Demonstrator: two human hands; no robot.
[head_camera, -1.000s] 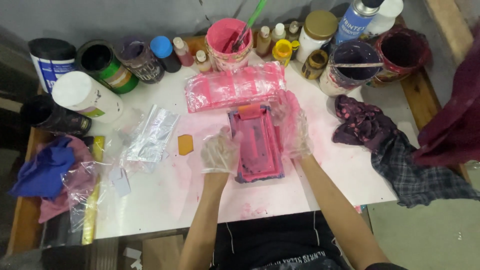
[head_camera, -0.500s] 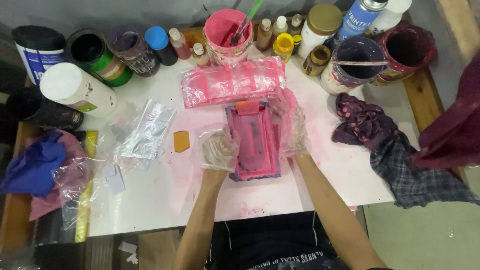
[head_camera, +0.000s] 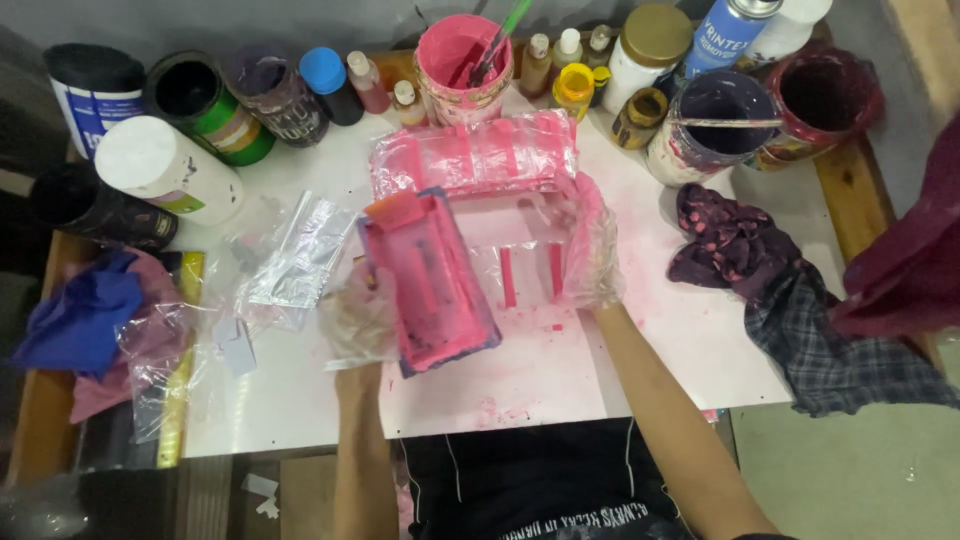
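Lifted and tilted off the worktop (head_camera: 300, 400) since the earlier frame, the pink-smeared rectangular frame (head_camera: 430, 280) is now held at its left edge by the gloved left hand (head_camera: 358, 318), fingers closed on it. Where it lay, pink stripes (head_camera: 530, 275) are exposed near the worktop's middle. The gloved right hand (head_camera: 592, 250) is spread flat beside them. A pink-stained plastic sheet (head_camera: 475, 152) lies toward the far edge, before a pink paint pot (head_camera: 462, 60).
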